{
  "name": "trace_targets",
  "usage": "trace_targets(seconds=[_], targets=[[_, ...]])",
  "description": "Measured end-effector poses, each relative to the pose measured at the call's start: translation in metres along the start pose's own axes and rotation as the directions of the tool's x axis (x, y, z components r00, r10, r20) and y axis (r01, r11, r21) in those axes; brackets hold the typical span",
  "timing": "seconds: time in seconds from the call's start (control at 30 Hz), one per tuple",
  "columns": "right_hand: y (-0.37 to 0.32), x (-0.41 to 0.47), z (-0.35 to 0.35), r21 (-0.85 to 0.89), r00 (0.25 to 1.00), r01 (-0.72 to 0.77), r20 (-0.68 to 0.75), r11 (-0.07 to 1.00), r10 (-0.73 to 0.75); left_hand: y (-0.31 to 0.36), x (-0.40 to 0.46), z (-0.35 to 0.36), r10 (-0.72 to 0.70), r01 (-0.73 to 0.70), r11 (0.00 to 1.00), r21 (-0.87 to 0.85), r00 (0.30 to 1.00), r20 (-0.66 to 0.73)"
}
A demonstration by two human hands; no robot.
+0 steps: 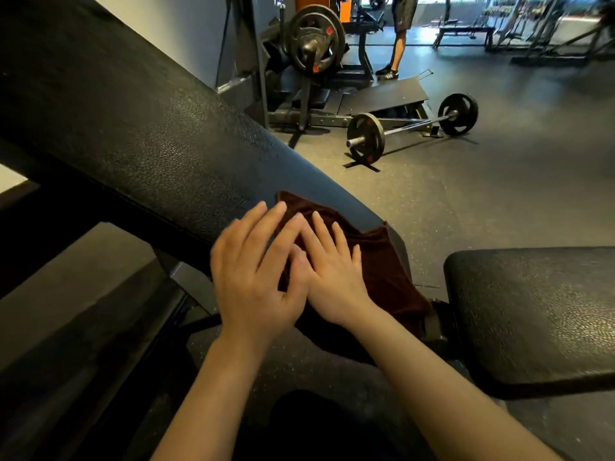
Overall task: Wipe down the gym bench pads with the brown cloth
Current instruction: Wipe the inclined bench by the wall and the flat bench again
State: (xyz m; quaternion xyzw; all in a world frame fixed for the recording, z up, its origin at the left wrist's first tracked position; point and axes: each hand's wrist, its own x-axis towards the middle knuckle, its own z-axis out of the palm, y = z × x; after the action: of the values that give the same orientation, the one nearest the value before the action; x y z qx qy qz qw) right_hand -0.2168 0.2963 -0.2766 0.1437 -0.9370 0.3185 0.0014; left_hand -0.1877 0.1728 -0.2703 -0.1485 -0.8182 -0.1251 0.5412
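We have both hands flat on the brown cloth (376, 261), fingers straight and spread, nothing pinched. Left hand (253, 271) overlaps the right hand (332, 277) at the thumb side. Cloth sits on the low end of the inclined back pad (149, 134), its lower part hanging off the pad's end. Seat pad (532, 314) is right of the cloth, apart from it. Barbell (412, 128) with 2 plates lies on the floor beyond the cloth. A person's legs (397, 44) stand further back.
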Motion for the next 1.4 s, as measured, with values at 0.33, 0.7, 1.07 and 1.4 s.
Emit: trace_targets(seconds=[0.33,0.7,1.07,1.4], targets=[[-0.009,0.102,-0.020,0.077,0.990,-0.140,-0.004,0.987,0.141,-0.059,0.046,-0.001,-0.083,0.090,0.957,0.276,0.996,-0.037],[-0.026,0.133,-0.024,0.013,0.996,-0.084,-0.009,0.996,0.084,-0.056,0.048,-0.002,-0.090,0.097,0.966,0.241,0.995,-0.037],[-0.049,0.021,0.000,-0.049,0.893,0.449,0.066,0.892,-0.445,-0.073,0.060,-0.041,-0.059,0.058,0.997,0.060,0.998,0.023],[-0.069,0.121,-0.018,-0.001,0.974,0.225,0.017,0.974,-0.225,-0.130,0.077,-0.036,0.039,-0.028,0.964,0.263,0.999,-0.035]])
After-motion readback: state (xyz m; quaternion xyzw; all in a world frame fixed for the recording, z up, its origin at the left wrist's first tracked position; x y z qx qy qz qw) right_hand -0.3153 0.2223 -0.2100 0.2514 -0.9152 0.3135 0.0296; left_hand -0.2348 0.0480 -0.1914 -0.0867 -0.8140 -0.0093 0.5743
